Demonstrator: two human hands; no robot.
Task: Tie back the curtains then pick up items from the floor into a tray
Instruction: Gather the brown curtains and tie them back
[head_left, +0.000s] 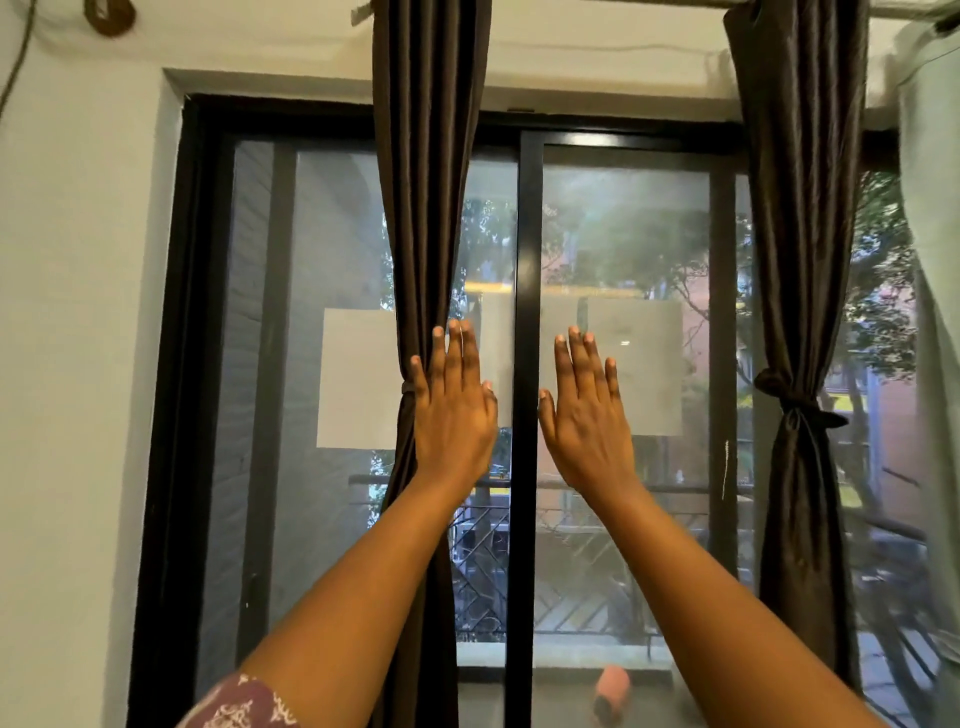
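The left hand (454, 410) is stretching up with straight fingers, its outer edge lying against the left curtain (423, 218) right where a tie (407, 387) is cinching the fabric. The right hand (587, 415) is rising beside it, fingers straight and slightly spread, holding nothing, in front of the window (623, 249). The right curtain (802, 234) is hanging well apart, gathered by its own knotted tie (797, 408). A pink object (613, 693) is lying low by the sill, blurred.
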